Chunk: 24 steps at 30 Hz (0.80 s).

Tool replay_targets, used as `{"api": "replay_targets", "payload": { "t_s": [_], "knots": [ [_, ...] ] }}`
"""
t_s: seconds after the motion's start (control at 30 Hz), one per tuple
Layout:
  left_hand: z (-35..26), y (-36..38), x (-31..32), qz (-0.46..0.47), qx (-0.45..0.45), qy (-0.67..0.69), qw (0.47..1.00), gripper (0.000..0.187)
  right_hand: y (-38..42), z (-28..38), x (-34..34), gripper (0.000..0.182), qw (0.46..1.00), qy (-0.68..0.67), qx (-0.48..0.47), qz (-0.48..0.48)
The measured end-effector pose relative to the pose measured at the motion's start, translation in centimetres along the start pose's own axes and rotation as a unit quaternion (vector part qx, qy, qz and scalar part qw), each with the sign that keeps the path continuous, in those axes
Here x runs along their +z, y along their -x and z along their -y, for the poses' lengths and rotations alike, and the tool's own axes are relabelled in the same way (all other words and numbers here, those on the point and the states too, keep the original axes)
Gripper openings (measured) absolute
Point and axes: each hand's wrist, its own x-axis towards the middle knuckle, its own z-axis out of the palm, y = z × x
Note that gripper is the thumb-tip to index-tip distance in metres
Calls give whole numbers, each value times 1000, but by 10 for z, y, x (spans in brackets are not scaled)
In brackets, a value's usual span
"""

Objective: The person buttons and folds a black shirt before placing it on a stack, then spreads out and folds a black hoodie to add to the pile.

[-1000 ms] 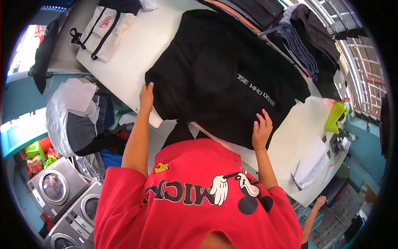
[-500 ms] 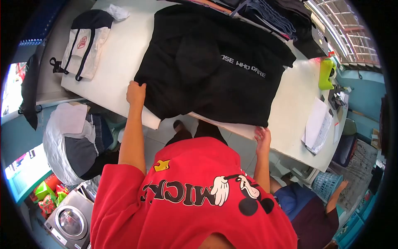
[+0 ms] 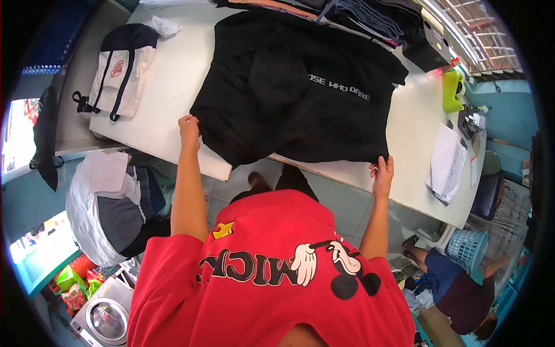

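Note:
A black hoodie (image 3: pixel 341 124) lies spread over the white table (image 3: pixel 419 144), its pale lettering turned toward the right half. Part of its lower edge hangs at the table's front. My left hand (image 3: pixel 189 134) is closed on the garment's left edge, fingertips pinching the cloth. At the lower right corner, my right hand (image 3: pixel 382 175) pinches the fabric between thumb and fingers, with a ring showing on one finger.
A white and navy bag (image 3: pixel 120 72) lies at the table's left, with folded clothes (image 3: pixel 370 20) stacked behind. A green tape dispenser (image 3: pixel 452 92) and papers (image 3: pixel 446 162) are at the right. A person (image 3: pixel 462 289) bends near a blue basket (image 3: pixel 464 248).
My right hand has moved up and to the right with the hoodie's corner, drawing that edge further onto the table. My left hand keeps its hold. The person at the right has shifted.

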Motion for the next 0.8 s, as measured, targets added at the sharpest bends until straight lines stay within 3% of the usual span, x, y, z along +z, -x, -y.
{"api": "replay_targets", "payload": {
  "t_s": [0.17, 0.23, 0.27, 0.33, 0.37, 0.5, 0.63, 0.8],
  "knots": [
    [-28, 19, -21, 35, 34, -112, 993, 24, -20, 19, -13, 10, 998, 52, -31, 12],
    [-33, 19, -29, 35, 196, -327, 924, 20, -27, 25, -25, 11, 998, 55, -42, 8],
    [-38, 21, -32, 36, 196, -326, 924, 20, -30, 28, -34, 11, 996, 65, -57, 1],
    [-55, 25, -39, -23, 358, -411, 838, 18, -37, 39, -52, 11, 993, 86, -85, -17],
    [-66, 28, -44, -33, 370, -398, 839, 16, -39, 44, -61, 11, 990, 99, -97, -27],
    [-54, 18, -52, -34, 386, -313, 867, 16, -42, 30, -77, 11, 991, 108, -75, -15],
    [44, -7, -51, 38, 259, -325, 909, 18, -36, -21, -88, 17, 982, 188, -13, 1],
    [39, 22, -44, -3, 216, -270, 938, 26, -28, -22, -83, 21, 982, 187, 33, -10]
  ]
}}
